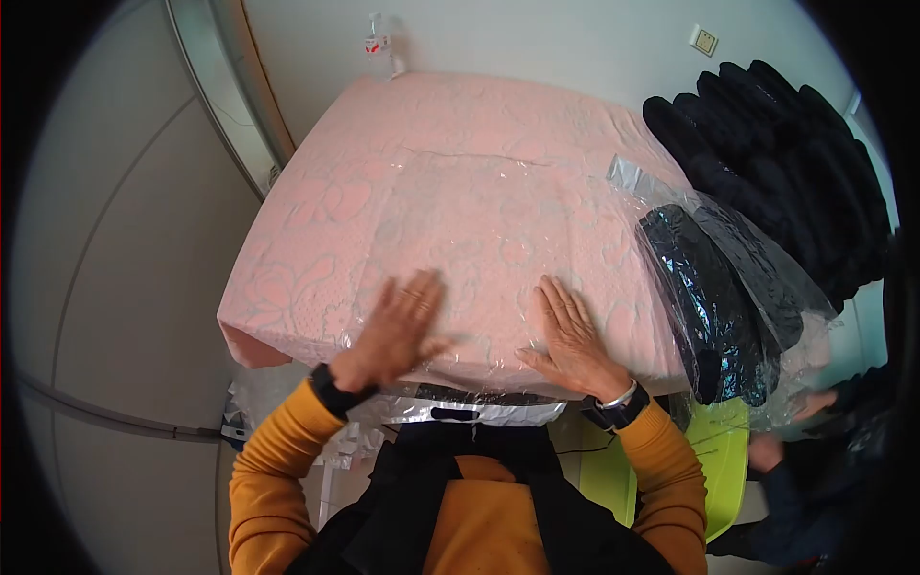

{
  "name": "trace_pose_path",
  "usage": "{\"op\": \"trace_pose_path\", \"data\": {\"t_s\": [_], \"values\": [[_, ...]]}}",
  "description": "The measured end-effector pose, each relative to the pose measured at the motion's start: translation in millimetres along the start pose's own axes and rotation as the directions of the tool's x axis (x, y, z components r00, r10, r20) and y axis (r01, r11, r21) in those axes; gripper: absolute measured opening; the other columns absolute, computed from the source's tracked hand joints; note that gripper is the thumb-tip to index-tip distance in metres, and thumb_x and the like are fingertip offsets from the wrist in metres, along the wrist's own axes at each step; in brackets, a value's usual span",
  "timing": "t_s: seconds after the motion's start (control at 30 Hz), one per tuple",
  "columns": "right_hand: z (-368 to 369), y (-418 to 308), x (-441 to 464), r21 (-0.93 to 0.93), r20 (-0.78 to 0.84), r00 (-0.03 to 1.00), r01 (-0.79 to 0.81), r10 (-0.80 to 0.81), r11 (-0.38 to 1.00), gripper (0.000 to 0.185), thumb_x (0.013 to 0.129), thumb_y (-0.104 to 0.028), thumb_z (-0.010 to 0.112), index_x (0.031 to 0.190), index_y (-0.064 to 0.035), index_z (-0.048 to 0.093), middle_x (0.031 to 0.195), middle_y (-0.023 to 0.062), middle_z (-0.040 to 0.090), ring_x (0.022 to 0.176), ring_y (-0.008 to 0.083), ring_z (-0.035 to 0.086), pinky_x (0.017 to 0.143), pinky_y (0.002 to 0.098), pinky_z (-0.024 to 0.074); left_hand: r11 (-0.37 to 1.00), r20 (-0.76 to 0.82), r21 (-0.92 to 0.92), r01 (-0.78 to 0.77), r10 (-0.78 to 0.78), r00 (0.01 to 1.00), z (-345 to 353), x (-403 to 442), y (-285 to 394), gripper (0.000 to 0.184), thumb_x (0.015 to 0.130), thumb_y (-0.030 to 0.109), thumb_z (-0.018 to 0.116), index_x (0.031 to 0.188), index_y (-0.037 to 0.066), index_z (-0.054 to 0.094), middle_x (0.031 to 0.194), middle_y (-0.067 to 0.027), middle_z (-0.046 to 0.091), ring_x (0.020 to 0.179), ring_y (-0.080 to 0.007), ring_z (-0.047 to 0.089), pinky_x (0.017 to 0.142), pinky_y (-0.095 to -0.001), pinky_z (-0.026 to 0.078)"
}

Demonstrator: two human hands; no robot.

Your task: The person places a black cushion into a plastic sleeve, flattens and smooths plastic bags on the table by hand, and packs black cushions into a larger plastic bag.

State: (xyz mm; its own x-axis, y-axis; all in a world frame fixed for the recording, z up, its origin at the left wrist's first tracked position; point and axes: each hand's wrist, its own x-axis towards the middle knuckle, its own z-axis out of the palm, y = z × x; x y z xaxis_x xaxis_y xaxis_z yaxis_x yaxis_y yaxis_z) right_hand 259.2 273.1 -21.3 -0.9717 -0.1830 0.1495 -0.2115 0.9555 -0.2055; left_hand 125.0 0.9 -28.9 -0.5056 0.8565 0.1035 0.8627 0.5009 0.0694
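A clear plastic bag (470,220) lies flat on the pink patterned tablecloth (316,192), its near end hanging over the table's front edge. My left hand (401,321) is over the bag's left part, fingers apart and slightly blurred, with nothing held. On the bag's right part rests my right hand (567,335), palm down with the thumb spread and nothing in it. To the right, dark padded items in clear plastic (695,297) lie at the table's edge.
Black plush rolls (776,163) are piled at the right back. A clear bottle (378,48) stands by the wall at the back. Below right are a yellow-green bin (725,460) and another person's hands (815,404) near dark sleeves.
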Motion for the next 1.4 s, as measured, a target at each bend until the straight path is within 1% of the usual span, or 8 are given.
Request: {"op": "trace_pose_path", "data": {"t_s": [0.2,0.37,0.6,0.67,0.83,1.13,1.2,1.4], "values": [[0,5,0,-0.012,0.004,1.0,-0.011,0.011,1.0,0.088,0.091,-0.049,0.053,0.146,0.0095,0.016,0.153,0.0277,0.017,0.144,0.0381,0.015,0.117,0.0499,0.0092,0.977,-0.11,0.019,0.211,-0.208,0.972,0,-16,-63,0.077,0.095,0.053,0.042,0.144,-0.005,0.03,0.151,-0.0234,0.027,0.141,-0.0364,0.025,0.114,-0.0561,0.013],[-3,-15,-36,-0.03,0.007,1.0,0.008,-0.008,1.0,0.086,0.092,-0.05,0.051,0.145,0.0105,0.019,0.152,0.028,0.02,0.143,0.0396,0.017,0.116,0.0505,0.01,0.984,-0.142,0.051,0.168,-0.16,0.977,-5,-59,-33,0.074,0.095,0.05,0.042,0.143,-0.005,0.031,0.151,-0.0229,0.028,0.14,-0.0378,0.026,0.114,-0.0559,0.01],[-17,-47,-67,0.038,0.034,0.999,-0.001,-0.001,0.999,0.079,0.093,-0.042,0.051,0.142,0.0121,0.023,0.15,0.0284,0.023,0.142,0.0412,0.018,0.116,0.0509,0.013,0.976,0.004,-0.027,0.217,-0.217,0.976,-34,-93,-9,0.071,0.096,0.044,0.045,0.147,0.0,0.025,0.154,-0.021,0.023,0.144,-0.0359,0.019,0.115,-0.0534,0.006],[-30,-47,-34,0.025,-0.061,0.998,0.02,-0.019,0.999,0.077,0.093,-0.04,0.052,0.142,0.0117,0.023,0.151,0.0282,0.023,0.142,0.0409,0.018,0.116,0.0507,0.0138,0.989,-0.114,-0.066,0.131,-0.138,0.984,-47,-62,12,0.075,0.092,0.041,0.053,0.146,-0.003,0.025,0.15,-0.0239,0.028,0.14,-0.038,0.025,0.114,-0.0562,0.014],[2,-37,19,-0.005,-0.112,0.988,0.111,-0.111,0.994,0.077,0.092,-0.037,0.052,0.143,0.0114,0.021,0.151,0.0277,0.021,0.143,0.04,0.017,0.115,0.0507,0.0143,0.939,-0.19,-0.274,-0.21,0.161,0.968,-16,0,61,0.077,0.093,0.044,0.051,0.147,-0.002,0.024,0.151,-0.0236,0.027,0.142,-0.0363,0.024,0.115,-0.0542,0.014],[-3,-1,-2,-0.011,0.054,0.998,-0.026,0.026,1.0,0.084,0.093,-0.043,0.052,0.146,0.0104,0.014,0.154,0.0258,0.014,0.145,0.0369,0.012,0.117,0.0501,0.008,1.0,-0.095,0.013,0.023,-0.022,0.995,0,-6,-34,0.077,0.095,0.052,0.043,0.146,-0.003,0.028,0.153,-0.0217,0.026,0.143,-0.0337,0.023,0.115,-0.0535,0.013],[-5,0,-3,-0.019,0.073,0.997,-0.031,0.032,0.999,0.085,0.093,-0.044,0.051,0.146,0.0103,0.013,0.155,0.0254,0.012,0.145,0.0365,0.01,0.117,0.0508,0.0065,0.976,-0.072,0.023,0.218,-0.216,0.974,-5,-17,-61,0.076,0.095,0.053,0.041,0.145,-0.003,0.028,0.153,-0.0214,0.025,0.143,-0.0335,0.023,0.115,-0.0541,0.011],[-7,-1,-14,-0.027,0.062,0.996,-0.06,0.062,0.998,0.085,0.094,-0.045,0.05,0.146,0.0109,0.012,0.155,0.026,0.011,0.145,0.0373,0.009,0.116,0.0522,0.0057,0.975,-0.074,0.0,0.224,-0.224,0.972,-9,-29,-69,0.076,0.096,0.053,0.039,0.145,-0.004,0.028,0.153,-0.021,0.026,0.143,-0.0339,0.023,0.114,-0.0547,0.009]]}}
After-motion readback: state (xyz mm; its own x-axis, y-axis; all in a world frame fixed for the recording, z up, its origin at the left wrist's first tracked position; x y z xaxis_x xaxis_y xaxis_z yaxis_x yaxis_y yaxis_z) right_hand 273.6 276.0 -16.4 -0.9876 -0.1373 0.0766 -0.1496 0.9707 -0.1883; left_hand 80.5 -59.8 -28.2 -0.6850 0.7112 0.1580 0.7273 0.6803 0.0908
